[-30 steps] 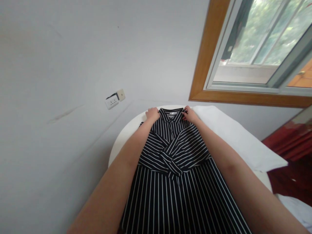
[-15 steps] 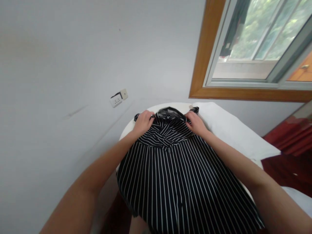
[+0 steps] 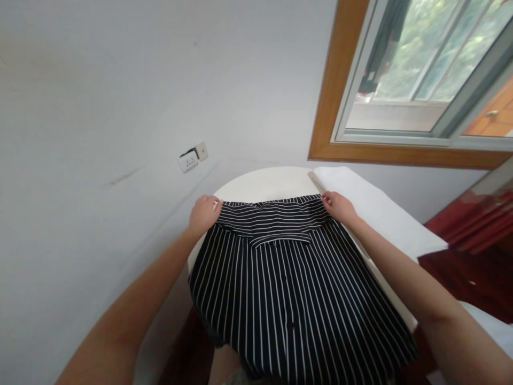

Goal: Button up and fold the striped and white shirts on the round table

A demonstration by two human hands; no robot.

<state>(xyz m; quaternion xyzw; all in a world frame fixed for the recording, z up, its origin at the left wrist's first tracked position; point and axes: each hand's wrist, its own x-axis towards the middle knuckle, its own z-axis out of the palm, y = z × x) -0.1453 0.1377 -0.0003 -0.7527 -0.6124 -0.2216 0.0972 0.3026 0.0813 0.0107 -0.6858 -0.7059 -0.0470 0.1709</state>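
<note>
A black shirt with thin white stripes (image 3: 276, 289) lies spread over a round white table (image 3: 264, 182), its lower part reaching past the near edge. Its far end is folded over toward me, forming a band with sideways stripes and a collar-like strip in the middle. My left hand (image 3: 205, 213) pinches the left corner of that fold. At the right corner, my right hand (image 3: 337, 206) grips the cloth between thumb and fingers. The fold's far edge runs nearly straight between both hands.
White cloth (image 3: 360, 198) covers the table's right side and hangs beyond it. A wall socket (image 3: 188, 160) sits behind on the left. The wood-framed window (image 3: 401, 152) is at the back right, with red fabric (image 3: 473, 219) below it.
Both hands have moved apart to the corners and slightly nearer me. The bunched far end of the shirt is now flat and stretched into a folded band.
</note>
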